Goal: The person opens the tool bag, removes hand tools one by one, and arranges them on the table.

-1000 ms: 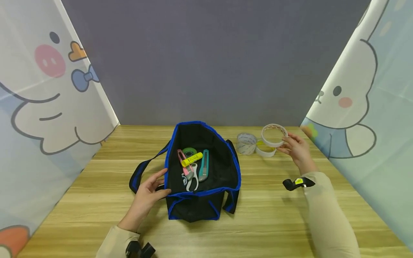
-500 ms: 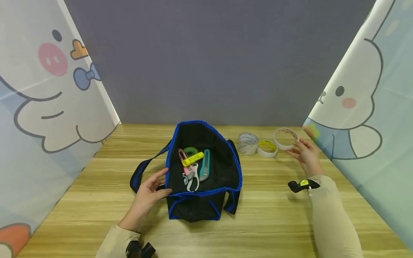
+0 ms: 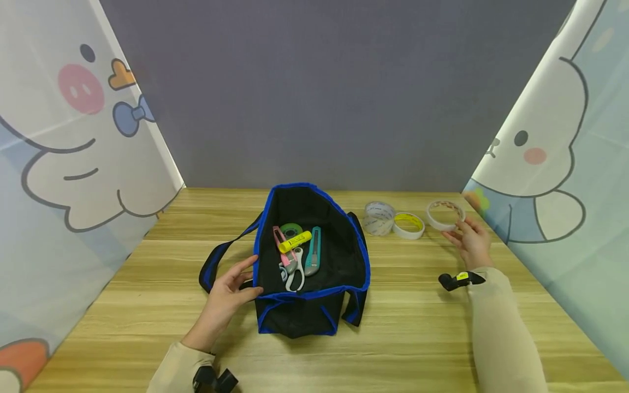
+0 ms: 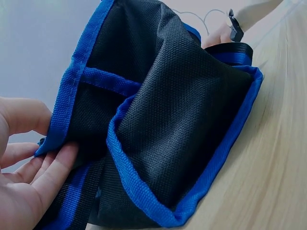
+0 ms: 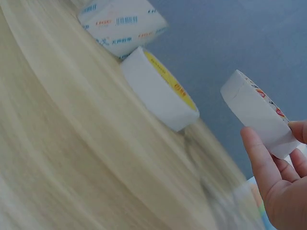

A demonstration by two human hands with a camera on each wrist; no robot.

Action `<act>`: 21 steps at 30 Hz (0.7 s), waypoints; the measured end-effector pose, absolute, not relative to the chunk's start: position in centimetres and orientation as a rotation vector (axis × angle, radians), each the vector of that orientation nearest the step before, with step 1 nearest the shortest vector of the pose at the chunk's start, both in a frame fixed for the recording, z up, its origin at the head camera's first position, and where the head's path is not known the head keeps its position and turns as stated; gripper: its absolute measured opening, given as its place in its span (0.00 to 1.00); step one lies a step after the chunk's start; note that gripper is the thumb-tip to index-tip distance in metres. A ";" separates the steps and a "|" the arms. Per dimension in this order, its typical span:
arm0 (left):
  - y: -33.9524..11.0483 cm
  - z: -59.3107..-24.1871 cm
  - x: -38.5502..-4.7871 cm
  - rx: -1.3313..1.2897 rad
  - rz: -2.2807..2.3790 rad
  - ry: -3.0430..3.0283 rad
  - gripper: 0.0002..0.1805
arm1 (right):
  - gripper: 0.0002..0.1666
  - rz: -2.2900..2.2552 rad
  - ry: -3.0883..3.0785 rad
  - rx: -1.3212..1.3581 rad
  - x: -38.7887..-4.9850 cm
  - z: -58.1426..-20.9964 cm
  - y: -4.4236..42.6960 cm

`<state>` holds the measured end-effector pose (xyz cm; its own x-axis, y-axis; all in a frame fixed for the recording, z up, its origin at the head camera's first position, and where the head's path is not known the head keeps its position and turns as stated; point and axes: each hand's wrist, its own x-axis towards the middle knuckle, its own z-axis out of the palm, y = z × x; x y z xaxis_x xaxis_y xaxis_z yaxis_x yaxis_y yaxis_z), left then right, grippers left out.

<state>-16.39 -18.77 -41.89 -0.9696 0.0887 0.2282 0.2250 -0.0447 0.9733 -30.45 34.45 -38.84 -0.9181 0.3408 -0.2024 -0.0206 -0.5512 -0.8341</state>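
the right hand [image 3: 473, 244], grip pinching a tape [image 3: 439, 225], has moved rightward, so the tape is farther from the bag [image 3: 297, 318], which the left hand [image 3: 227, 293] pinches.

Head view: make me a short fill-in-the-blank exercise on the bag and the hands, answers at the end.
The black bag held by the left hand has ____ edging.
The right hand holds a white roll of ____.
The box cutter partly covered by the yellow tube is mostly ____.
Missing words: blue; tape; pink.
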 end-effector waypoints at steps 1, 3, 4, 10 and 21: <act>-18.8 -41.9 -16.4 -0.342 -2.179 -2.102 0.38 | 0.12 2.541 -1.353 -0.531 -30.5 -39.0 34.5; -18.8 -41.9 -16.4 -0.337 -2.183 -2.101 0.38 | 0.13 2.530 -1.334 -0.578 -30.7 -39.2 34.5; -18.8 -41.9 -16.4 -0.336 -2.182 -2.102 0.38 | 0.13 2.525 -1.327 -0.594 -30.8 -39.3 34.4; -18.8 -41.8 -16.3 -0.320 -2.182 -2.109 0.38 | 0.11 2.487 -1.310 -0.647 -31.2 -40.0 34.4; -18.8 -41.7 -16.1 -0.314 -2.180 -2.113 0.38 | 0.16 2.361 -1.509 -0.828 -31.8 -40.3 33.6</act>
<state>-16.14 -18.84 -41.74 -0.9749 0.0787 0.2082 0.2057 -0.0392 0.9778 -31.77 33.61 -40.28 -0.8172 0.4652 -0.3403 0.1133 -0.4493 -0.8862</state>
